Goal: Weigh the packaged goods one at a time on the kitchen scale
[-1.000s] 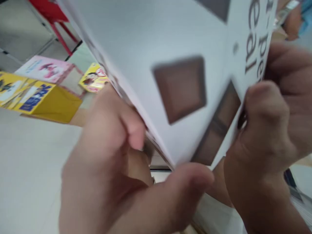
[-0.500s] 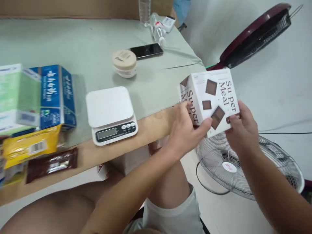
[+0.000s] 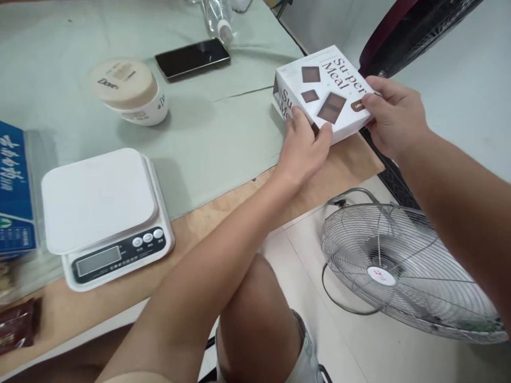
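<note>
A white Su-per Meal box (image 3: 319,90), printed with brown squares, is at the right end of the table, its printed face turned up. My left hand (image 3: 301,141) grips its near left edge with thumb and fingers. At the right edge, my right hand (image 3: 393,114) pinches it, thumb on top. Whether the box's underside touches the table is hard to tell. To the left, a white kitchen scale (image 3: 99,202) bears nothing on its platform, and its display looks blank. Behind the scale stands a Dove tub (image 3: 131,96) with a beige lid.
A black phone (image 3: 191,57) and a clear plastic bottle (image 3: 219,21) lie farther back. A blue box (image 3: 14,197) and a dark red wrapped packet (image 3: 18,325) are at the left. On the floor, a round fan grille (image 3: 375,250) sits below the table's wooden edge (image 3: 223,218).
The box has moved from beyond the table's front edge to over its right corner, tilting flatter. Both hands keep hold of it. The view has shifted right and closer.
</note>
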`<state>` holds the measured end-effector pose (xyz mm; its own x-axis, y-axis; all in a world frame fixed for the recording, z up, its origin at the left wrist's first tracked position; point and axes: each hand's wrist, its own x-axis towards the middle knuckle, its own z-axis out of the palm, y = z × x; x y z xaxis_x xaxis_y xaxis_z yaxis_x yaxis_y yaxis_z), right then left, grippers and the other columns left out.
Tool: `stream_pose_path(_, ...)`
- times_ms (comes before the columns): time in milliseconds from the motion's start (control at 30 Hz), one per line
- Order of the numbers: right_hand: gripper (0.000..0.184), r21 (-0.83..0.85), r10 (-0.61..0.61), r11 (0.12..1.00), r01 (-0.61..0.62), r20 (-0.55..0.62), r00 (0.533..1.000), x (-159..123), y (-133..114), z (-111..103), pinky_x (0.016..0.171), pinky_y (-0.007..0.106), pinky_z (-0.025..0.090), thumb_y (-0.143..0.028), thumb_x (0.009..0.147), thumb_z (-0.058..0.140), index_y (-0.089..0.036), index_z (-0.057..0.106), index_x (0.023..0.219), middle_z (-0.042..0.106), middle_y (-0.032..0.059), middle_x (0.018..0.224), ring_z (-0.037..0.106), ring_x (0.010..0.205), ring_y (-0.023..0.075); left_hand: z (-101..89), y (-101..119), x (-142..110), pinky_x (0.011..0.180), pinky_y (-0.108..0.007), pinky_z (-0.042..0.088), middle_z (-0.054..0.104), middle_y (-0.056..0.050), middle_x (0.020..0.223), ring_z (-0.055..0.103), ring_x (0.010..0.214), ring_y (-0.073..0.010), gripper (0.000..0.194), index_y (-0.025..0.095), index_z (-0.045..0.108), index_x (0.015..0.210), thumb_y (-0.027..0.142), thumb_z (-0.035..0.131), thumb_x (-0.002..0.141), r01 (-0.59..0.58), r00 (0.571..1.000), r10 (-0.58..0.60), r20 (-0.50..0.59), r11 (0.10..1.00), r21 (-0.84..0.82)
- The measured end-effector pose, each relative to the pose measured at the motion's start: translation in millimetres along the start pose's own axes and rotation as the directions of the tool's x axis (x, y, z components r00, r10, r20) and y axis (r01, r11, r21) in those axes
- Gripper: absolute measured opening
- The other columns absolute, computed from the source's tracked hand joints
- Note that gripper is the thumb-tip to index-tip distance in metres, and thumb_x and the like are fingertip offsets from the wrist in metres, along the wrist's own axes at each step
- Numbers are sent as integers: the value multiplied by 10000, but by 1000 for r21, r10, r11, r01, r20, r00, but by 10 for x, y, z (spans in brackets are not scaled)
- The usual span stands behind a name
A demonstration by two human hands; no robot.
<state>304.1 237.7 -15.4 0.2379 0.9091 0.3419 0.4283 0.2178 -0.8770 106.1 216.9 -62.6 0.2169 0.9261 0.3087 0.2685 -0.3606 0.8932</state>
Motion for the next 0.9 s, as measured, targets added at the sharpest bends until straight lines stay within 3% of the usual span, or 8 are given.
stream_pose_path(233,42,61,178,983,-173,-85,980,34,296,-31,768,353,515,-244,920,561,-254,579,884,719,76,998,644,854,152,-10,190,-139,1348,-493,253,305,-104,1749,162,1681,-311,632,265,314,1603,519,467,1045,56,997,-58,46,998,41)
stream_pose_path(333,95,47,198,980,-194,-85,977,82,398,-85,753,355,513,-316,929,540,-271,528,846,675,76,925,637,864,164,21,218,-179,1349,-492,246,288,-169,1745,210,1667,-338,714,180,303,1603,573,467,1030,69,996,-71,49,996,52)
stream_pose_path(500,226,18,166,986,-165,-50,985,145,546,-123,758,363,511,-514,916,541,-300,499,853,657,71,883,638,941,190,63,195,-241,1367,-526,161,305,-159,1749,177,1673,-353,722,199,342,1583,622,452,1008,25,999,-29,44,997,77)
stream_pose_path(600,330,-5,186,982,-187,-91,978,137,585,-99,746,351,500,-608,884,573,-303,469,816,645,42,818,622,899,183,73,221,-239,1365,-537,153,274,-208,1754,194,1666,-368,752,132,331,1589,602,436,1012,59,996,-68,59,989,137)
stream_pose_path(700,356,-17,219,974,-226,-186,958,88,493,-104,738,348,480,-628,891,544,-291,465,804,650,45,812,616,857,174,45,292,-262,1368,-490,165,239,-254,1753,199,1667,-351,765,54,318,1586,551,450,1019,96,994,-103,45,985,146)
stream_pose_path(767,353,-7,211,974,-225,-317,925,5,337,-155,748,366,466,-605,941,385,-281,466,828,661,81,895,617,877,180,-41,367,-375,1357,-465,208,260,-238,1750,232,1661,-320,706,73,339,1571,520,432,1033,88,995,-91,33,993,80)
stream_pose_path(833,389,15,183,980,-197,-447,876,-162,127,-228,740,397,451,-567,946,223,-277,462,843,642,115,950,620,875,198,-221,466,-613,1327,-447,293,366,-203,1712,333,1621,-287,604,126,421,1513,502,407,1040,10,999,-9,51,1000,-19)
stream_pose_path(900,394,37,155,987,-159,-520,840,-443,-101,-271,682,426,425,-602,893,230,-287,446,797,592,114,868,603,783,223,-502,576,-966,1260,-412,407,562,-171,1571,499,1506,-265,484,166,554,1357,488,436,1014,-137,983,149,110,985,-108)
